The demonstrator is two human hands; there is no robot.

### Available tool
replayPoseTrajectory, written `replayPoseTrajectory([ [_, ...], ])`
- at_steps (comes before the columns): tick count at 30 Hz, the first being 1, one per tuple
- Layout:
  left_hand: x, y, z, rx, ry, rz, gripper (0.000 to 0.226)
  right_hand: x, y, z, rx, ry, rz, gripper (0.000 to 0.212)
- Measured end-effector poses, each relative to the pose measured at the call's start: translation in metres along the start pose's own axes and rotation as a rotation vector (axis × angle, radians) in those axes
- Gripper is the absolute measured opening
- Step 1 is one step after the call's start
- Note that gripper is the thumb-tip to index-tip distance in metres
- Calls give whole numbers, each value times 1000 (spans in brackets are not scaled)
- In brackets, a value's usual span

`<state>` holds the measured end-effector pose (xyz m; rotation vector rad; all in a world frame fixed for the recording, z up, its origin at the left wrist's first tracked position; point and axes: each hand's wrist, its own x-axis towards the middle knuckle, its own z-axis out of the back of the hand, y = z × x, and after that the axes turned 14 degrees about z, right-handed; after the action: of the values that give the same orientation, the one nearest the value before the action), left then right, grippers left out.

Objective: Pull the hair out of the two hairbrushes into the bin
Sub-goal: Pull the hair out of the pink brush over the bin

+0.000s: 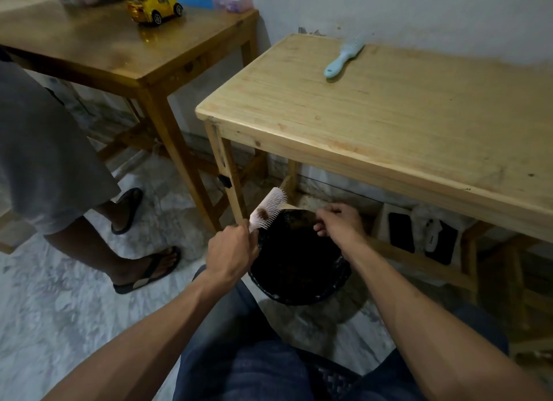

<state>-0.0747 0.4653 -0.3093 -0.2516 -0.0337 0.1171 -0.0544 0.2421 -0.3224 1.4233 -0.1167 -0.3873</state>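
Left hand (232, 251) grip closed on pink hairbrush (267, 209) at bin (299, 293) rim, right hand (339, 222) fingers curled over bin, contents unclear

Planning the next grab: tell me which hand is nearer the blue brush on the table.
Right. The right hand hangs over the bin, below the blue brush; the left hand is farther left, holding the white brush.

Dim, warm indoor light; glare on the darker table (98, 50); edges bend and blur.
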Motion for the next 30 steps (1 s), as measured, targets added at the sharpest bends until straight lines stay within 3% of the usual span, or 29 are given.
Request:
replayPoseTrajectory([
  [7,-5,-11,1,-16,-23,-72,32,-8,2,-13,-141,143,76,19],
  [11,-6,-15,1,-20,-44,-112,32,-13,9,-18,-60,305,72,53],
  [16,-5,-22,3,-28,-86,-187,32,-15,4,-23,154,490,27,39],
  [18,-5,-22,4,-27,-115,-203,31,-14,1,-23,144,505,55,20],
  [20,-2,-21,6,-29,-136,-193,32,-14,-1,-22,98,456,67,7],
  [30,1,-9,-1,11,-62,-82,32,0,3,9,347,14,25,4],
])
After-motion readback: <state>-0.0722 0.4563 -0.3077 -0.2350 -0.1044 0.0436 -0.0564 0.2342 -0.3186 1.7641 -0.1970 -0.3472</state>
